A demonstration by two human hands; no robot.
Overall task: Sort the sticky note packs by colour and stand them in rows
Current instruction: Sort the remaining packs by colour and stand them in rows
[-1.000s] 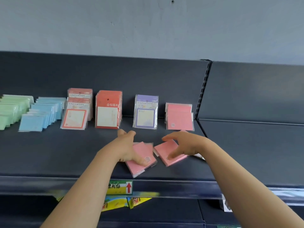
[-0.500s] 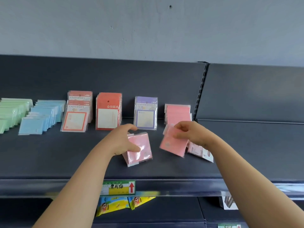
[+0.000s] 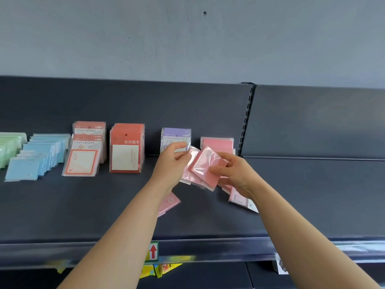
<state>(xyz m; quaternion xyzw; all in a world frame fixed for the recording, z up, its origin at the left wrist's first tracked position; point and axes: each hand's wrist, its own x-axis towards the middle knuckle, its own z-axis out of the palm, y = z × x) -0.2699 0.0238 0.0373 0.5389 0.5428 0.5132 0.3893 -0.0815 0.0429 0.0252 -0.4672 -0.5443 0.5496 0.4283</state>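
Note:
My left hand [image 3: 169,163] and my right hand [image 3: 235,174] meet above the dark shelf [image 3: 104,205], each holding a pink sticky note pack; the two packs [image 3: 203,168] overlap between the hands. One pink pack [image 3: 169,202] lies flat under my left wrist. More pink packs [image 3: 239,198] lie beneath my right hand. A row of pink packs [image 3: 217,142] stands at the back wall. Behind my left hand stands a purple pack [image 3: 176,136], partly hidden.
Standing rows further left: red packs [image 3: 127,149], orange-framed packs [image 3: 84,155], blue packs [image 3: 35,161] and green packs [image 3: 9,147]. A slotted upright [image 3: 246,119] splits the shelf back. A price label with a red arrow [image 3: 153,251] sits on the front rail.
Both hands lifted pink packs off the shelf and brought them together, up and toward the back. One pink pack now lies uncovered under my left wrist.

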